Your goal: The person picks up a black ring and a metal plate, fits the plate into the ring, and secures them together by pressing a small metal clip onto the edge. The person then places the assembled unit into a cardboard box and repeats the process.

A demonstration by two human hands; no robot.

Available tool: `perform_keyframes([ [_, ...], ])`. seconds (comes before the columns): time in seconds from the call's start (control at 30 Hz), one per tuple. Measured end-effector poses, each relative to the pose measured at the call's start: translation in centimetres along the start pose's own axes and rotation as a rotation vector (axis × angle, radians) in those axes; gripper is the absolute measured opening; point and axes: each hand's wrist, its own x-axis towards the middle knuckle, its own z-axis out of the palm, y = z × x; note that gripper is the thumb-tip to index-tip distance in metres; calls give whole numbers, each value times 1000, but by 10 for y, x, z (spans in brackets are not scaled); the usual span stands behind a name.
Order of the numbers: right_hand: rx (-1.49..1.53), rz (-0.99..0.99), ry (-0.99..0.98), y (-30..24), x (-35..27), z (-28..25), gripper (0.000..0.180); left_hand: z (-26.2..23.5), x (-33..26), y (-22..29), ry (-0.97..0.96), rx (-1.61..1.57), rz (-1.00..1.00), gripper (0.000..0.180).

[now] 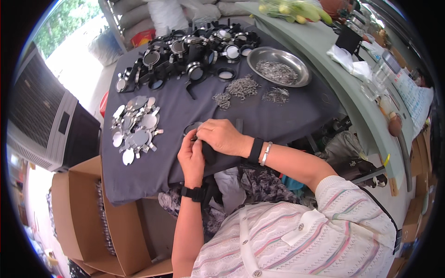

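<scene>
Near the front of the dark cloth-covered table, my left hand [191,160] and my right hand [221,135] meet, their fingertips closed on a black part [209,153]. It has a rounded black rim beyond my fingers and a dark strip hanging below. My fingers cover most of the part, so its exact kind is hidden. To the left lies a heap of flat silver discs with tabs [140,137]. Beyond my hands are two mounds of small metal pieces [242,88] and a few loose metal pins [276,95].
A pile of black strapped parts with round faces [186,53] covers the table's far side. Beside it stands a steel bowl [303,76] of small metal pins. An open cardboard box [83,208] and a grey air cooler [41,106] stand left; a pale green table [320,55] runs along the right.
</scene>
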Motion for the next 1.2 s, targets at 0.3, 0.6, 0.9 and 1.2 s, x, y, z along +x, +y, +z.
perform_keyframes([
  [0.3, -39, 301, 1, 33, -3, -32, 12, 2, 10, -15, 52, 30, 135, 17],
  [0.6, -527, 510, -388, 110, -22, -56, 13, 3, 5, -6, 50, -3, 70, 17],
  [0.9, -6, 694, -165, 111, -23, -63, 13, 1, 5, -6, 52, 54, 79, 17],
  [1.2, -447, 485, -425, 125, 2, -65, 37, 2, 4, -4, 62, 44, 93, 18],
])
